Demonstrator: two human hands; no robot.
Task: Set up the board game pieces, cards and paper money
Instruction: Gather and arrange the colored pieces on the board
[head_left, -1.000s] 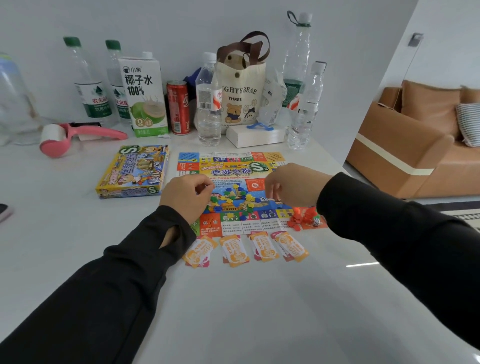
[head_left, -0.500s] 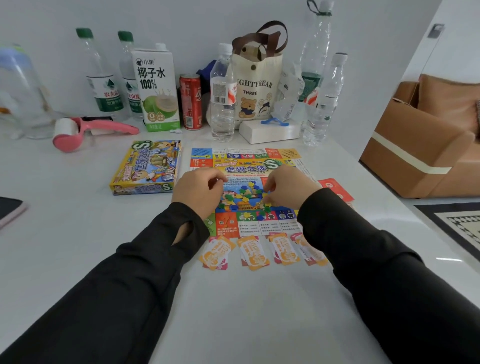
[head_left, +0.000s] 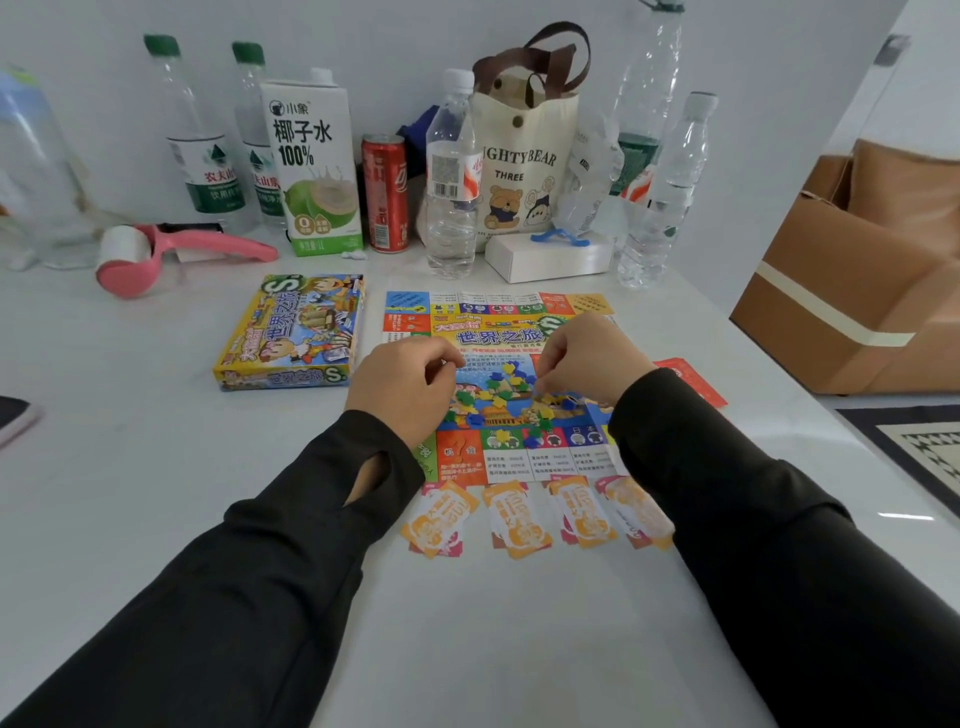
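A white counter (head_left: 156, 519) was seen filling most of the view, with a brown sofa (head_left: 857, 291) beyond its right edge. Along the wall at the back, a cloth bag (head_left: 524, 171), a coconut water carton (head_left: 311, 166), several clear bottles (head_left: 452, 197) and a red can (head_left: 384, 192) were lined up upright, and a pink roller (head_left: 171, 249) was lying to their left.

The game board (head_left: 498, 338) was spread flat at the middle of the counter, and the game box (head_left: 291, 332) was lying closed just beside its left edge. Both black-sleeved arms were stretched over the near side of the board.

The left hand (head_left: 405, 384) was held above the board's left part, its grip curled with thumb and fingers drawn together (whether a piece was inside could not be told). The right hand (head_left: 587, 358) was held over the centre-right, its grip bunched and its fingertips pointed down among the pieces; it could not be told whether anything was pinched.

Four piles of orange slips (head_left: 519, 514) were laid in a row against the board's near edge, the rightmost partly hidden by the right sleeve. A red card (head_left: 696, 379) was lying just past the board's right edge.

Small yellow, blue and green pieces (head_left: 498, 389) were scattered loose on the picture at the board's centre, between the two hands.
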